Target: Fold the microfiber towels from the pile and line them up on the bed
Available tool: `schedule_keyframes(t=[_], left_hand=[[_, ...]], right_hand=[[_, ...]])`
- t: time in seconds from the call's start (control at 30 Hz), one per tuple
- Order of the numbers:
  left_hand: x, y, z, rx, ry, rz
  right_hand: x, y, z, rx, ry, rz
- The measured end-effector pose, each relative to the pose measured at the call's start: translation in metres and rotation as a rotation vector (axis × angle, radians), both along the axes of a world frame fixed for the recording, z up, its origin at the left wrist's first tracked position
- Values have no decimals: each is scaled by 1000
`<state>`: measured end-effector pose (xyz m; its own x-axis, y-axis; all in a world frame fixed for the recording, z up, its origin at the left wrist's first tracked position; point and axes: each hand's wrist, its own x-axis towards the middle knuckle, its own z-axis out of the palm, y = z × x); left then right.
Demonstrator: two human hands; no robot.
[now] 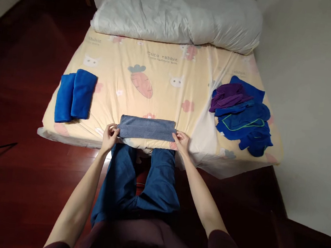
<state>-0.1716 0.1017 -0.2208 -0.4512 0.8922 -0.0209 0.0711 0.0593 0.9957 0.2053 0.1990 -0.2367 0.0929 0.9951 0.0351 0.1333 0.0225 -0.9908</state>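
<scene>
A grey-blue, oblong folded towel (147, 129) lies at the near edge of a yellow, carrot-printed fabric bedsheet (162, 99); it looks light, soft and floppy, probably best taken by its short ends; there the left hand (109, 137) and the right hand (182, 141) each pinch it between thumb and fingers, forearms stretched forward. Two folded bright-blue cloths (79, 95) lie leftward; a crumpled blue-and-purple cloth pile (243, 114) lies rightward.

you wear a dark maroon, short-sleeved fabric top (165, 240) and loose, deep blue cloth trousers (118, 181) with soft creases.
</scene>
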Motion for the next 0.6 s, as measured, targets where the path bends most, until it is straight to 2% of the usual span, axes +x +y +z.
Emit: schedule_keyframes(t=[0.33, 0.6], left_hand=[[8, -2, 5, 5, 103, 49], [12, -3, 4, 1, 367, 136]], right_hand=[[2, -2, -7, 57, -85, 56], [-4, -6, -2, 153, -244, 39]])
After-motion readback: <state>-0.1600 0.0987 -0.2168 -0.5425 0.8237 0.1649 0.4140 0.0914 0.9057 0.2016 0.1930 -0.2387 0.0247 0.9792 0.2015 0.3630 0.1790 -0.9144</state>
